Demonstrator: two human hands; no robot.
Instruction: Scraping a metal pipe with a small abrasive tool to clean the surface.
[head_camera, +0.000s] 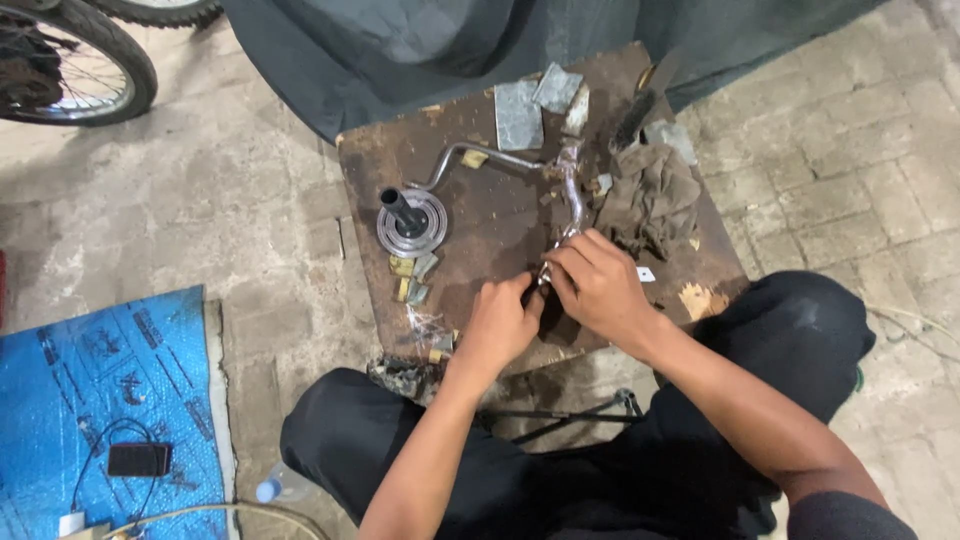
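Crank arm (572, 195): bent chrome, on your rusty board (480, 215), brick floor (850, 150).
Near end: pinched between your hands.
Left hand (500, 325): curled, gripping.
Right hand (598, 285): fingers closed on it.

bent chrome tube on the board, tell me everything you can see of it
The bent chrome metal tube is slim and shiny, dulled by grime in places. It lies flat on the rusty brown board, curving from near both hands up to a joint, where a second arm runs left and bends down towards the round ribbed metal disc. The right hand and left hand close around its near end, hiding it. A crumpled grey-brown rag lies beside it on the right.
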